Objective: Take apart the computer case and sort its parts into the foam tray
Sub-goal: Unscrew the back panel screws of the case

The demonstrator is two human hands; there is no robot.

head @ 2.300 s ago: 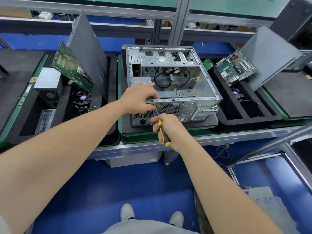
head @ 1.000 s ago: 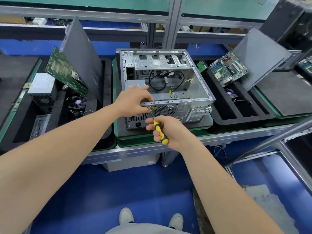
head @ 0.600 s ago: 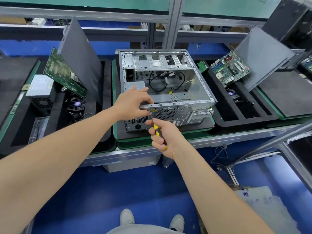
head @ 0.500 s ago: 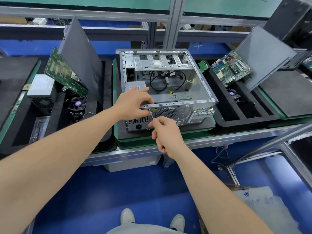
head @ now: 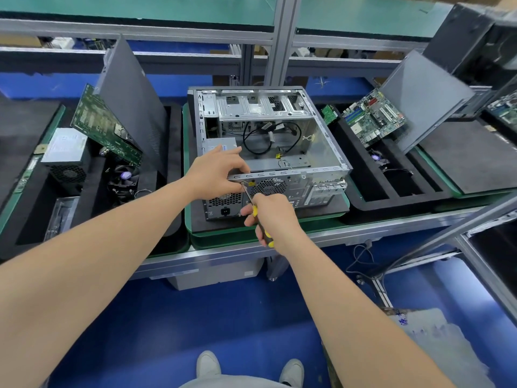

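Note:
An open silver computer case (head: 321,152) lies on its side on a black foam pad at the middle of the bench, its rear panel toward me. My left hand (head: 215,173) rests on the near top edge of the case, thumb and fingers pinching at the rim beside the screwdriver tip. My right hand (head: 272,217) grips a yellow-and-black screwdriver (head: 261,222), its shaft angled up-left to a screw at the rear panel's upper left. A black foam tray (head: 173,152) to the left holds a power supply (head: 65,152), a fan (head: 123,180), a green board (head: 103,127) and a grey side panel (head: 131,102).
A second foam tray (head: 391,197) on the right holds a motherboard (head: 373,119) and a leaning grey panel (head: 425,99). Aluminium frame posts (head: 279,40) rise behind the case. The bench's metal front rail (head: 349,233) runs below. Cables hang under the bench at right.
My right hand has turned on the screwdriver handle, so the yellow grip shows again below the fingers. The left hand stays at the case rim. The camera view shifted slightly.

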